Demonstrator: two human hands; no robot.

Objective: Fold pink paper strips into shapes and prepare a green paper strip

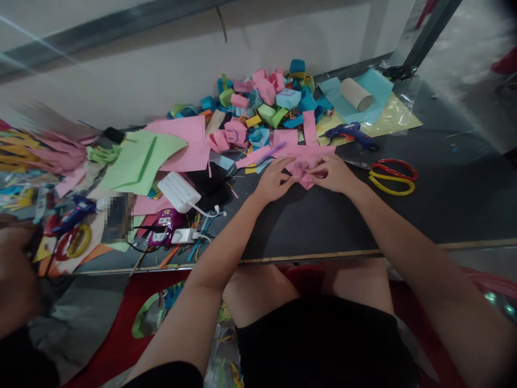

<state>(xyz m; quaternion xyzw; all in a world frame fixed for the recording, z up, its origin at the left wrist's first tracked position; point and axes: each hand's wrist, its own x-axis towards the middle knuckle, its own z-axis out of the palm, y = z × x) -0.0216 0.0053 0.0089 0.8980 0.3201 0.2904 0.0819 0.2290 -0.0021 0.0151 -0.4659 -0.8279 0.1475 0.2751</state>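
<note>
A small piece of pink paper with folds in it lies on the dark tabletop between my two hands. My left hand grips its left side, thumb and fingertips drawn together. From the other side, my right hand pinches the right part of the same paper. My fingers cover some of the folds. Just beyond my fingers are more pink paper pieces and a purple strip. Scissors with red and yellow handles lie to the right of my right hand.
Folded paper pieces in several colours are heaped against the wall. A blue glue gun and a cardboard tube lie at the back right. Leftward are green paper, a white power bank and another person's arm.
</note>
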